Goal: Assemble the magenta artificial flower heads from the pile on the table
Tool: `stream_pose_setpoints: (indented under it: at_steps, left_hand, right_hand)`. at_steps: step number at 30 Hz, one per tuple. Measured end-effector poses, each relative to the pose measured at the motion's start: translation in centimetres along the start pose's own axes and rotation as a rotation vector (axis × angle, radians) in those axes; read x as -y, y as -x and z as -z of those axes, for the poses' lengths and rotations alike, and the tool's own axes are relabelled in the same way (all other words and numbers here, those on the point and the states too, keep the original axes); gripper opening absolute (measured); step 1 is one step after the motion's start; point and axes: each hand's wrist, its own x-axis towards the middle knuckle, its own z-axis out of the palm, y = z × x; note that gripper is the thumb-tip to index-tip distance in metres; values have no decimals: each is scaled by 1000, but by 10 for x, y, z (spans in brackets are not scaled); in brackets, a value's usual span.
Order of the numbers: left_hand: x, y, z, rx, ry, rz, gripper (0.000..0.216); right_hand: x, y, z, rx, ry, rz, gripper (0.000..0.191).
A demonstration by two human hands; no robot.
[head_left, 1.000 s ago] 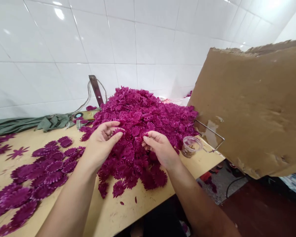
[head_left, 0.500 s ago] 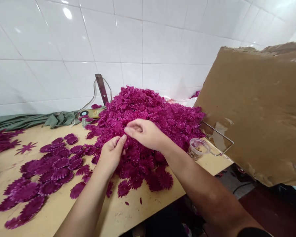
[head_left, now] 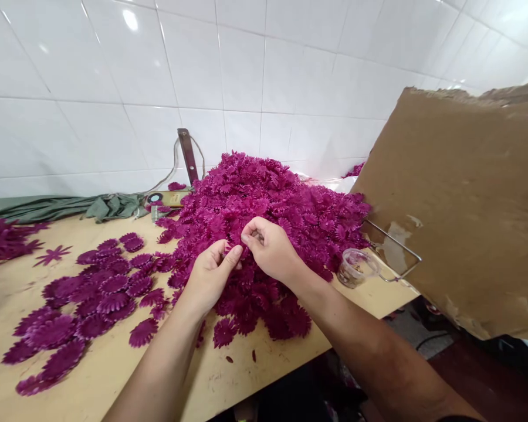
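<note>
A large heap of magenta artificial flower pieces (head_left: 255, 181) with toothed petals stands in the middle of the table. In front of it, my left hand (head_left: 206, 276) is closed, thumb against the fingers, and a bit of a magenta flower piece shows at the pinch. Close beside it on the right is my right hand (head_left: 270, 249), its thumb and index finger pinched together. Whatever the right fingertips hold, if anything, is too small to make out against the heap. Flatter magenta discs (head_left: 114, 284) lie in overlapping rows to the left of my left forearm.
A clear plastic cup (head_left: 357, 268) with small brass-coloured bits stands right of the heap. Behind it, a large cardboard sheet (head_left: 462, 199) leans with a bent metal wire (head_left: 407, 252). Green cloth (head_left: 66, 208) and an upright brown strip (head_left: 188, 155) are along the tiled wall.
Both hands have moved slightly right in view and remain close together, the right one turned a little with its pinch tighter. The whole scene has shifted slightly right with the camera.
</note>
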Motion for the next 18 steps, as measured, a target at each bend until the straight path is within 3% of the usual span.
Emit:
stream_pose_setpoints:
  at_steps: [5, 9, 11, 14, 18]
  left_hand:
    - [2, -2, -3, -59, 29, -71, 29]
    - [2, 4, 5, -134, 117, -116, 25]
    - [2, 9, 11, -153, 111, -89, 24]
    - [3, 11, 14, -155, 104, -20, 27]
    - [3, 9, 11, -146, 133, 5, 28]
  right_hand:
    - [1, -19, 7, -154, 98, -1, 11]
    - [-7, -44, 37, -477, 236, -99, 18]
    - [-14, -53, 54, -528, 283, -97, 15]
    - [-16, -53, 62, -413, 300, 17, 21]
    - [1, -26, 42, -180, 302, 196, 15]
